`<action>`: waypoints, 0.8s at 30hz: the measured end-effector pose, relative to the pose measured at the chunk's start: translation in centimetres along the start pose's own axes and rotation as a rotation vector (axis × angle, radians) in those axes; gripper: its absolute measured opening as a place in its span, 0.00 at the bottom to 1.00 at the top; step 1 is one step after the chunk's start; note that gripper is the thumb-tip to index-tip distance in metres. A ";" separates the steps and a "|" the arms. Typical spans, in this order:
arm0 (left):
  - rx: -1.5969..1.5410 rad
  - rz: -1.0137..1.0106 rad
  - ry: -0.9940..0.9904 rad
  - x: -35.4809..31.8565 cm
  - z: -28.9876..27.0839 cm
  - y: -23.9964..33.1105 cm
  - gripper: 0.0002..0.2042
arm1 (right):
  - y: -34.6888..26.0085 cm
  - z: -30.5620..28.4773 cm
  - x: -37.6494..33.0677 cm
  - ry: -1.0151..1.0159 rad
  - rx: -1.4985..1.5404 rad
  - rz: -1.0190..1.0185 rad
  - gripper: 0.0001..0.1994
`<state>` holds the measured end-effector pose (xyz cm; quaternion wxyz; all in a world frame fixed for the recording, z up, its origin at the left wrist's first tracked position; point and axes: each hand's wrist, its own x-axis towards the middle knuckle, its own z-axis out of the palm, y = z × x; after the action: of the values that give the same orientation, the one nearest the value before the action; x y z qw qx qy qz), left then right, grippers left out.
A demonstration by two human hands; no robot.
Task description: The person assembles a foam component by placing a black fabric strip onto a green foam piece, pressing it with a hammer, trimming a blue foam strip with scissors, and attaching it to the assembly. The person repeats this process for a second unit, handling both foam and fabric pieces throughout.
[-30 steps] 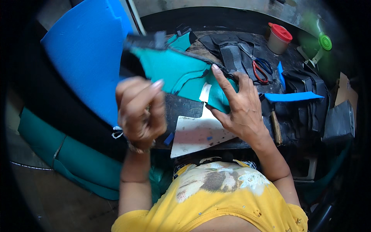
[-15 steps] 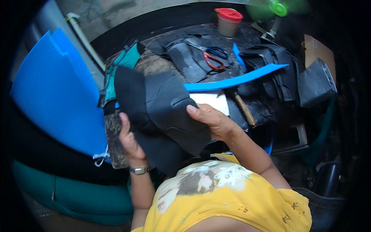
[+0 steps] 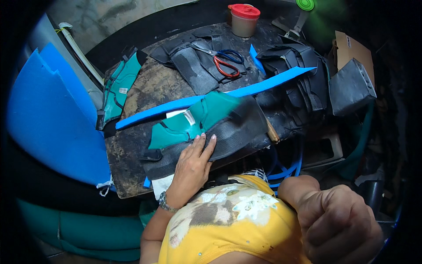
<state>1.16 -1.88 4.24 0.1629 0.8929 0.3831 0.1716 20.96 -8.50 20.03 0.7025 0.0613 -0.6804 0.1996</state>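
A black and teal piece [image 3: 206, 127] is pressed flat on the worn table [image 3: 149, 88] by the left hand [image 3: 193, 165], fingers spread open on it. A small white label [image 3: 189, 117] is seen on the teal part. The right hand [image 3: 338, 229] is held up near the camera, closed into a fist, nothing seen in it. A red-lidded jar [image 3: 244, 20] stands at the far edge, its contents hidden. A brown cardboard box [image 3: 349, 48] sits to the right.

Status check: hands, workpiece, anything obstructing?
Left hand flat on black-and-teal piece. Right hand fisted, off the table. Blue foam strip lies just behind.
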 end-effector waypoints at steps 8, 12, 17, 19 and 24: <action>0.248 -0.007 0.035 -2.0 4.5 -0.9 0.31 | 0.1 -2.9 -2.6 0.369 -0.030 0.517 0.09; 0.145 -0.106 0.010 -2.4 4.5 -1.2 0.37 | 8.5 -8.3 -10.3 1.096 -0.257 0.788 0.09; 0.060 -0.101 0.019 -3.1 3.5 -1.6 0.38 | 12.3 -11.8 -17.0 1.006 -0.274 1.041 0.15; 0.044 -0.088 0.023 -3.1 3.2 -1.8 0.38 | 13.7 -12.3 -15.8 0.899 -0.265 1.094 0.14; 0.076 -0.073 0.068 -2.3 3.0 -2.8 0.39 | 14.9 -12.6 -3.7 0.737 -0.639 0.369 0.14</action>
<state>-0.77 -2.28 -0.02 0.1222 0.8775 0.4270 0.1810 27.34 8.89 12.75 0.8321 -0.3516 -0.4144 0.1109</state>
